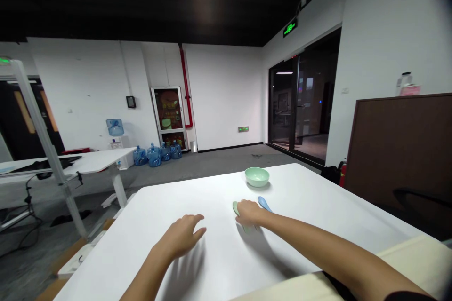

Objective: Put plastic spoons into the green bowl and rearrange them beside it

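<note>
My right hand [248, 212] reaches across the white table [212, 197] with its fingers closed around a pale green spoon [235, 207]. The bowl of that spoon shows at the left of my fingers, and most of its handle is covered by the hand. Just to the right lies a blue spoon [263, 202], partly hidden behind my right wrist. Beyond both spoons, near the far edge, stands a light green bowl [257, 177], upright. Held above the table on the left, my left hand [183, 234] is open, thumb and fingers apart, touching nothing.
A cream-coloured surface [406, 258] borders the near right side. Cardboard boxes [76, 258] stand on the floor at the left, near another white table [106, 157] with a metal post. A brown cabinet [399, 150] is at the right. Blue water bottles [154, 155] stand by the far wall.
</note>
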`<state>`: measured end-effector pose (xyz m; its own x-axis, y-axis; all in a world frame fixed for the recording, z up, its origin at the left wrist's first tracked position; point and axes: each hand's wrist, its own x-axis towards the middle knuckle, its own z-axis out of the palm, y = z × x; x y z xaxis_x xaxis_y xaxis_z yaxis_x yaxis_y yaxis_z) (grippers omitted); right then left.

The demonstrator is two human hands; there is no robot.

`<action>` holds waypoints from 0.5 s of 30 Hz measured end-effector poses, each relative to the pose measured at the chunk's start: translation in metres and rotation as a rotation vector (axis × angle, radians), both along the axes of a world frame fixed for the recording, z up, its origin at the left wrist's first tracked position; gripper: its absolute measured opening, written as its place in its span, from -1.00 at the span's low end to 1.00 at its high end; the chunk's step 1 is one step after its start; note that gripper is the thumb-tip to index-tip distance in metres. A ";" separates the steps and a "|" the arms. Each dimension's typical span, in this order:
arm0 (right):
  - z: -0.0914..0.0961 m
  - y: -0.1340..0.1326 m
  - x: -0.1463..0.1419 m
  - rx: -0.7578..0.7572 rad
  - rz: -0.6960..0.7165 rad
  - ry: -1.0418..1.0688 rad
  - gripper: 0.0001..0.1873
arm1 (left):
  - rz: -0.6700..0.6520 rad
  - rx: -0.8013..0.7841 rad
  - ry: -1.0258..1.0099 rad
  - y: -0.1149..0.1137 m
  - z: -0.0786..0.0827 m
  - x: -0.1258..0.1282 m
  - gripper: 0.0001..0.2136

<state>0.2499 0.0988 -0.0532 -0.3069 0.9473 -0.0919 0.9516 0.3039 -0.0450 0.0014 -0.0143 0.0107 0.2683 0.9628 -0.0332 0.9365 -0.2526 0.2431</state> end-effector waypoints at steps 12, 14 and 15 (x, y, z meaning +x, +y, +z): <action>0.024 0.001 0.032 0.014 -0.100 0.198 -0.69 | -0.002 0.009 -0.007 0.004 -0.005 -0.002 -0.47; 0.029 0.005 0.055 0.030 -0.098 0.220 -0.62 | -0.001 0.006 0.000 0.004 -0.005 -0.002 -0.47; 0.029 0.007 0.068 0.032 -0.103 0.210 -0.61 | -0.004 0.008 0.002 0.004 -0.005 -0.002 -0.46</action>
<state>0.3177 0.1054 -0.0238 -0.2177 0.9760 -0.0056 0.9485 0.2102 -0.2372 -0.0008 -0.0104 0.0054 0.2724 0.9618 -0.0262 0.9358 -0.2585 0.2397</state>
